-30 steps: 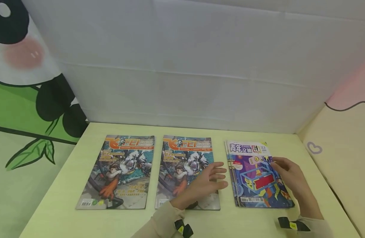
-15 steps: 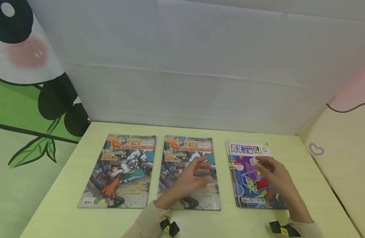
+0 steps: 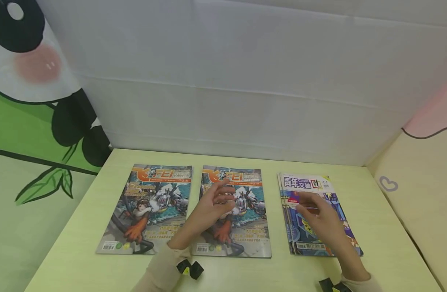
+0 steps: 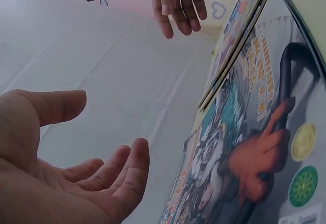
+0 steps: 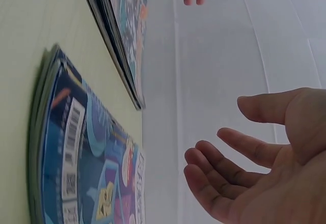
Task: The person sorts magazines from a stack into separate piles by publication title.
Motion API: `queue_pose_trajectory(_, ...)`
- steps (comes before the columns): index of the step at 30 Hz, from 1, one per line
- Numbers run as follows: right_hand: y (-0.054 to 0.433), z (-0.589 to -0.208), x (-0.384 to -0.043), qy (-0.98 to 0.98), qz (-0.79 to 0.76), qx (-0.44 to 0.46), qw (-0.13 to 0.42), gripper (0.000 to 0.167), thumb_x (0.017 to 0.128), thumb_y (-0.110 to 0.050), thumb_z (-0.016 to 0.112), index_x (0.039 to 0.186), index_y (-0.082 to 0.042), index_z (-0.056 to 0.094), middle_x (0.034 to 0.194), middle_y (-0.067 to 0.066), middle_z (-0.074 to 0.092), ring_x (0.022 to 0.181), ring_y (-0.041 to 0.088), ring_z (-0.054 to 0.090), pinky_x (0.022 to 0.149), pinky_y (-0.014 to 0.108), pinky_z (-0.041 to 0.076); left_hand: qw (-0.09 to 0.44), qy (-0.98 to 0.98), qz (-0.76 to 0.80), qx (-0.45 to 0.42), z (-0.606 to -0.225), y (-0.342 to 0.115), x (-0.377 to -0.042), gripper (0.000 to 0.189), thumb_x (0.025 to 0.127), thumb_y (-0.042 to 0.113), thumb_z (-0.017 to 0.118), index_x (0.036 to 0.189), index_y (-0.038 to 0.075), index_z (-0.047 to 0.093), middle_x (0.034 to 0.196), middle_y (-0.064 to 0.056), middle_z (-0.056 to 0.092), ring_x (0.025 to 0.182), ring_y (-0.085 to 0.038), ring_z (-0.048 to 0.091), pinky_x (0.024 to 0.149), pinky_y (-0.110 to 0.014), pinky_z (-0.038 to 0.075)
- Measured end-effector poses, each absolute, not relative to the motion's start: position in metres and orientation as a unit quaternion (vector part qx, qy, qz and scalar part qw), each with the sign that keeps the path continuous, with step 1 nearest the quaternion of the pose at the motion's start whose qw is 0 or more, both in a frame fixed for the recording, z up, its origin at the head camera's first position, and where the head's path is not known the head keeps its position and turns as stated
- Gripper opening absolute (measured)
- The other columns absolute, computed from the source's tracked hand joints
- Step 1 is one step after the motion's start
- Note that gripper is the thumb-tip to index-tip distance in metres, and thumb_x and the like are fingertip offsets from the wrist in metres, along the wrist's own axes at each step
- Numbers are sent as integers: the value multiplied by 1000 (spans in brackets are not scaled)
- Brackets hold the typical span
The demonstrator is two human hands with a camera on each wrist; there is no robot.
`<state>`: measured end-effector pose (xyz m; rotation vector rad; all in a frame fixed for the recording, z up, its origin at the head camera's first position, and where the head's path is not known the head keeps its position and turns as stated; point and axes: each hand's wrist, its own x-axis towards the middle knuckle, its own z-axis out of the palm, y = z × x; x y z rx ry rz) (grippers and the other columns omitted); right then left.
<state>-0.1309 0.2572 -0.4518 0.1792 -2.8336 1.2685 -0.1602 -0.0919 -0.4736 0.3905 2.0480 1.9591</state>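
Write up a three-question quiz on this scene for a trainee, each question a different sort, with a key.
1. Count: how many grey, rectangular paper front covers with orange titles show in the head view?
2. True or false: the person's bare left hand holds nothing.
3. Choose: which hand is nearer the purple-and-blue stack of rectangular paper magazines? a) left; b) right.

Key: 1. Two. 2. True. 3. b, the person's bare right hand.

Booth-like indoor setting, cartoon wall (image 3: pixel 30 129), pale table (image 3: pixel 245 271)
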Motion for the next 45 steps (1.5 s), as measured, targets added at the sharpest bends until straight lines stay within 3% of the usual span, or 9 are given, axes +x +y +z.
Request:
queue_pose_trajectory(8,237,-457,-128,-899,424,92,51,44,104,-3,76,146,1,66,122,14,76,108,13,69,93,18,58,104,719,678,116,-467,-115,-167,75,109,16,70,173,10,31,165,-22,51,150,-43,52,117,-59,51)
queue_pose_trajectory(12,228,-459,-126,-896,430,96,54,45,103,0,76,147,1,66,118,11,75,106,17,69,93,22,60,93,731,669,96,-462,-125,-168,75,110,17,69,174,12,31,166,-22,50,149,-41,52,117,-59,51)
queue_pose_trajectory(17,219,-461,-123,-893,440,87,33,45,105,-3,75,149,-2,65,119,11,74,107,18,69,93,26,61,75,746,656,86,-460,-134,-172,73,110,12,69,173,8,32,164,-27,49,145,-44,54,115,-59,52)
queue_pose_trajectory(27,207,-467,-118,-877,474,85,1,45,106,-7,75,150,-4,66,118,8,75,106,17,70,92,28,61,38,799,597,56,-463,-149,-178,67,111,17,70,169,3,40,159,-28,55,143,-47,57,111,-64,54)
queue_pose_trajectory(39,193,-484,-117,-862,502,56,-43,48,104,-3,76,151,0,63,113,7,73,104,20,71,90,26,62,52,850,524,6,-482,-154,-185,65,110,20,71,164,-3,45,149,-28,61,135,-46,63,104,-60,58)
queue_pose_trajectory(45,190,-488,-116,-864,499,25,-65,49,102,-1,77,150,1,64,111,8,75,98,18,72,80,27,63,70,868,491,-3,-490,-156,-187,58,109,22,72,158,-4,52,144,-27,66,129,-44,69,97,-54,63)
